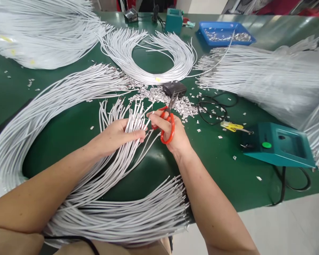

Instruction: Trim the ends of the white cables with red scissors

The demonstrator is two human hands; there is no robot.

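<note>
My left hand (pixel 118 136) is closed round a bundle of white cables (pixel 130 141), their cut ends pointing up and away from me. Close by on the right, my right hand (pixel 172 132) has a pair of red-handled scissors (pixel 171 124) in it, the blades pointing away. The thumb and fingertips of that hand reach the cable ends at the bundle's right side; whether they pinch one I cannot make out. Below my arms lies another thick bunch of white cables (pixel 138 216), and a long curved bunch (pixel 45 88) sweeps round on the left.
Small silvery-white scraps (pixel 159 95) lie around a black box (pixel 174 88). On the right sit a green device (pixel 279 145), a yellow-handled tool (pixel 231 126) and a black cord (pixel 212 109). A blue tray (pixel 225 24) of small pieces stands behind, near plastic-wrapped cables (pixel 268 71).
</note>
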